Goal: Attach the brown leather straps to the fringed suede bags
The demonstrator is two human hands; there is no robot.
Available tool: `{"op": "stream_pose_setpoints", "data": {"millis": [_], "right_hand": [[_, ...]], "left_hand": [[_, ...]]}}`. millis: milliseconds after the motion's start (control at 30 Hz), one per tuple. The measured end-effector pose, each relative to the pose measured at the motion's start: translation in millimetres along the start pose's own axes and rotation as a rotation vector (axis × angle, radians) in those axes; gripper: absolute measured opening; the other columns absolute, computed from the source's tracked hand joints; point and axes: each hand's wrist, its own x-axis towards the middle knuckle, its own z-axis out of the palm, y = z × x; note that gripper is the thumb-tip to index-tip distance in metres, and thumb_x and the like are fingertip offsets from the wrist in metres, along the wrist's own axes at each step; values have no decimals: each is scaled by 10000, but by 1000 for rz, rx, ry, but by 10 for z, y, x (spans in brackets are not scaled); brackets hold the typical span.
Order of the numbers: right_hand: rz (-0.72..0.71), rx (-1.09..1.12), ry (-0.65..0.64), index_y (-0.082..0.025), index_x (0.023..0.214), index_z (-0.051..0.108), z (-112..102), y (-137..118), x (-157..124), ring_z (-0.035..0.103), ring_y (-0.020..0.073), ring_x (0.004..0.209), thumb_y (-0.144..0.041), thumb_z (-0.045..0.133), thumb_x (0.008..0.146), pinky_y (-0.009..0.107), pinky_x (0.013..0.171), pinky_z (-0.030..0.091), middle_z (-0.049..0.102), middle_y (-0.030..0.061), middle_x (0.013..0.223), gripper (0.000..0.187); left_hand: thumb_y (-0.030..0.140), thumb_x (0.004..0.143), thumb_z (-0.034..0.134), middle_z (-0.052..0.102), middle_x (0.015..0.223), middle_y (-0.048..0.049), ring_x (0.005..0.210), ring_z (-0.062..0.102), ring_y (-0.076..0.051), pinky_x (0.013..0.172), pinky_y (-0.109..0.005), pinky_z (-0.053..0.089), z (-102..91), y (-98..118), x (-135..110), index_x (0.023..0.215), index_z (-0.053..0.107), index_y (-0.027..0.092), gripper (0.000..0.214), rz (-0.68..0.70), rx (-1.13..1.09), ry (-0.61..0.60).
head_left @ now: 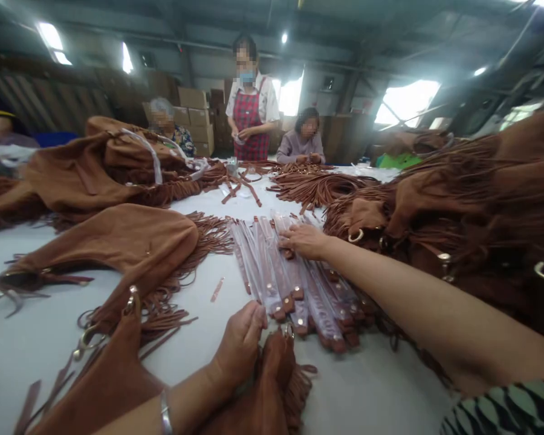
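The left hand (241, 344) is closed on the top edge of a brown suede fringed bag (272, 386) held near the table's front edge, beside its metal ring (288, 330). The right hand (304, 240) is laid flat, fingers extended, on a row of plastic-wrapped brown straps (290, 278) spread on the white table (372, 393); nothing is gripped. Further fringed bags (131, 241) are piled to both sides. Three people (252, 103) are seen at the far end.

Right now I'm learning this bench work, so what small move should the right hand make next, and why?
Probably close the right hand on one wrapped strap and draw it toward the brown bag gripped by the left hand: the fingers already rest on the strap pile, and the bag's ring faces it.
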Motion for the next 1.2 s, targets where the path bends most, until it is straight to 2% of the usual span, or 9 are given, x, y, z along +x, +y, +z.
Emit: {"op": "stream_pose_setpoints", "data": {"millis": [100, 233, 467, 567, 733, 900, 1000, 1067, 1200], "right_hand": [[-168, -104, -92, -189, 1041, 610, 45, 208, 220, 444, 274, 1024, -271, 556, 843, 348, 784, 344, 498, 102, 1179, 222], [-289, -213, -168, -124, 944, 616, -25, 322, 369, 474, 259, 950, -309, 583, 830, 337, 756, 342, 555, 121, 1013, 221], [-267, -297, -221, -111, 836, 627, -132, 278, 421, 555, 206, 793, -212, 572, 827, 276, 637, 340, 609, 98, 879, 115], [-257, -327, -226, -116, 794, 617, -284, 215, 384, 556, 195, 748, -181, 570, 817, 273, 636, 342, 614, 87, 810, 84], [-281, -403, 13, -97, 952, 525, -723, -211, 166, 492, 238, 917, -206, 436, 877, 381, 875, 300, 573, 116, 936, 159], [-265, -457, 252, -133, 856, 487, -1031, -929, -231, 500, 217, 653, -187, 366, 880, 357, 686, 321, 558, 70, 717, 135], [-208, -454, 199, -134, 785, 491, -1214, -1308, -463, 505, 217, 587, -123, 328, 862, 323, 582, 275, 553, 83, 666, 181], [-85, -357, 125, -129, 771, 503, -1367, -1482, -599, 508, 202, 575, -92, 383, 818, 294, 541, 239, 565, 81, 668, 134], [168, 258, -113, -139, 753, 533, -1649, -1620, -863, 462, 116, 564, -159, 582, 725, 220, 493, 247, 539, 2, 643, 60]], "left_hand": [[464, 909, 311, 402, 598, 10, 577, 381, -107, 566, -216, 312, -17, -22, -3, 662, 423, 154, 412, 36, -49, 57], [462, 903, 349, 366, 587, 17, 557, 344, -93, 532, -203, 299, -14, -49, 19, 629, 394, 152, 416, -7, -124, 101], [510, 861, 402, 323, 553, 12, 532, 308, -83, 501, -203, 284, -6, -61, 42, 555, 373, 142, 480, -55, -161, 65], [530, 851, 408, 357, 557, 6, 533, 331, -84, 504, -204, 293, -8, -56, 64, 565, 415, 132, 490, -54, -171, 77], [643, 798, 409, 319, 463, 26, 456, 308, -72, 459, -202, 260, -110, 96, 169, 548, 415, 133, 568, -100, -302, 154], [690, 813, 313, 456, 500, -2, 416, 363, -72, 414, -185, 258, -276, 579, 126, 773, 537, 103, 629, -140, -574, -10], [666, 788, 426, 471, 545, 0, 435, 390, -58, 411, -160, 259, -342, 854, 14, 755, 503, 110, 563, -93, -679, -98], [598, 780, 521, 450, 565, 19, 447, 385, -39, 422, -141, 260, -374, 971, -64, 729, 470, 115, 488, -48, -758, -121], [498, 822, 540, 442, 618, 25, 458, 353, -17, 431, -133, 243, -418, 1072, -197, 775, 486, 110, 395, -30, -834, -188]]}}
